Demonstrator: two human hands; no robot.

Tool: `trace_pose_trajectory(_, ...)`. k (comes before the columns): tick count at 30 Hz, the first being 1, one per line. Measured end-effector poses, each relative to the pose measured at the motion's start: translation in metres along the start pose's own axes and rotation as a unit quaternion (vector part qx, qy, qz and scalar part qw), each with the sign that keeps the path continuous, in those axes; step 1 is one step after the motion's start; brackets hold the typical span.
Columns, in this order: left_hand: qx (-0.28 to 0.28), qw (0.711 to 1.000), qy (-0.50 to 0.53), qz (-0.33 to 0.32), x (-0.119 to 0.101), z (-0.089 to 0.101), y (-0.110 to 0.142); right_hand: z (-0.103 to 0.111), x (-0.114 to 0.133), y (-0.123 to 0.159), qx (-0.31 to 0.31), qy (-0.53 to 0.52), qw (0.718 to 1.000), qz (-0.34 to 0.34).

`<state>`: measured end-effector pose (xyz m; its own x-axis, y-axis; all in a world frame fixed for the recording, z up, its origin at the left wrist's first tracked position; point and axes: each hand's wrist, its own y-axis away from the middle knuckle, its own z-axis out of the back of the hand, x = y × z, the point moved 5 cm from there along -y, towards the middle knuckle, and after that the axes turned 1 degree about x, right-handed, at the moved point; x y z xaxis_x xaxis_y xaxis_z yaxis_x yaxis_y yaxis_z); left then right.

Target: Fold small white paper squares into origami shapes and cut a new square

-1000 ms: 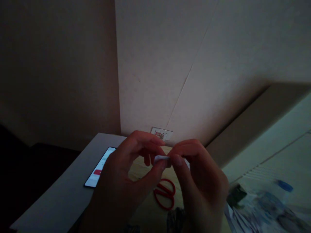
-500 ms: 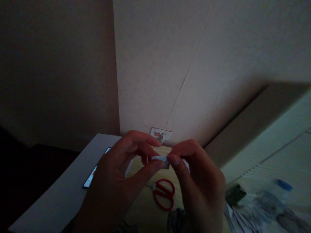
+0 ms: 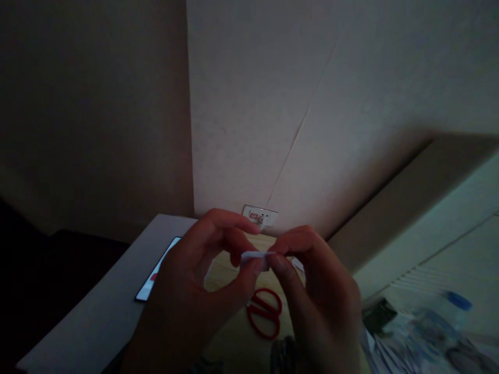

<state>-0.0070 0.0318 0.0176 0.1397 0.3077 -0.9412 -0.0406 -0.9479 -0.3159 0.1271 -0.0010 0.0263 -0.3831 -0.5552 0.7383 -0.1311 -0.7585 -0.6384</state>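
At lower centre of the frame, a small white folded-paper piece, likely light and easily creased, is pinched, best at opposite ends, by left hand and right hand.

A lit phone lies left of a wall socket.

Everything is dim and grainy — the wall above the socket plate catches weak grey light, fading to near-black far left of that plate. Left of and below the plate, a phone screen glows brightest. The left hand and right hand below it are shadowy — the blue cap to its lower right, blurred.
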Motion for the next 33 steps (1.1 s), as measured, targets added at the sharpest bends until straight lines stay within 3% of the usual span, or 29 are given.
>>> trace_pose_trajectory(7,0.016,0.999,0.015,0.03,-0.0007,-0.0012,0.0011,0.0015,0.0003,0.0031,-0.05,0.019,0.998,-0.014)
trace_pose_trajectory(15,-0.049,0.998,0.029,-0.007,0.0016,0.0036,0.0,-0.0011,0.0034,0.004,-0.024,0.037,0.999,0.01)
trace_pose_trajectory(21,-0.001,0.999,0.049,-0.016,0.0064,0.0037,-0.0058,-0.0023,0.0035,-0.0013,0.039,0.063,0.997,0.016)
trace_pose_trajectory(27,-0.022,0.999,0.04,-0.019,0.0033,0.0033,-0.0032,0.0011,-0.0018,0.0027,-0.003,0.035,0.999,0.024)
trace_pose_trajectory(33,-0.002,0.999,0.046,-0.02,0.0054,0.0017,-0.0047,0.0018,0.0,0.003,0.022,0.044,0.998,0.038)
